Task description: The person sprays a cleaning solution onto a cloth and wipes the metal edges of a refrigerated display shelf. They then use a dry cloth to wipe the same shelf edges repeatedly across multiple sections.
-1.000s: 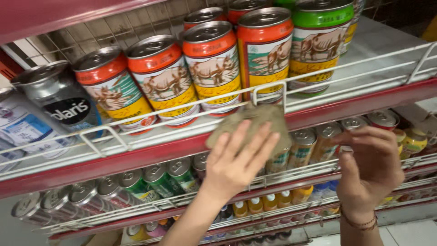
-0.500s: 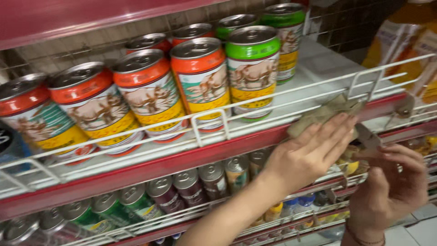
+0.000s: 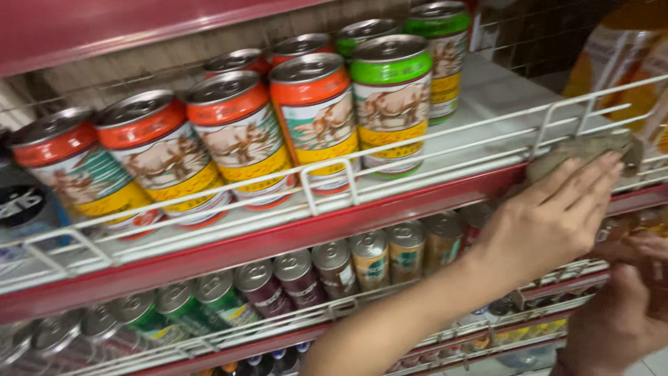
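From the head view, a grey-brown cloth is pressed flat against the red front edge of the shelf by the left hand, fingers spread wide and laid over it, just below the white wire rail. The step in hand is judged to be wiping along that edge, toward its right end. The right hand is held lower, by the lower shelves; whether its fingers are closed cannot be told. Orange-topped cans and a green-topped can stand behind the rail. Steady flat pressure would be called for, kept clear of the wire rail.
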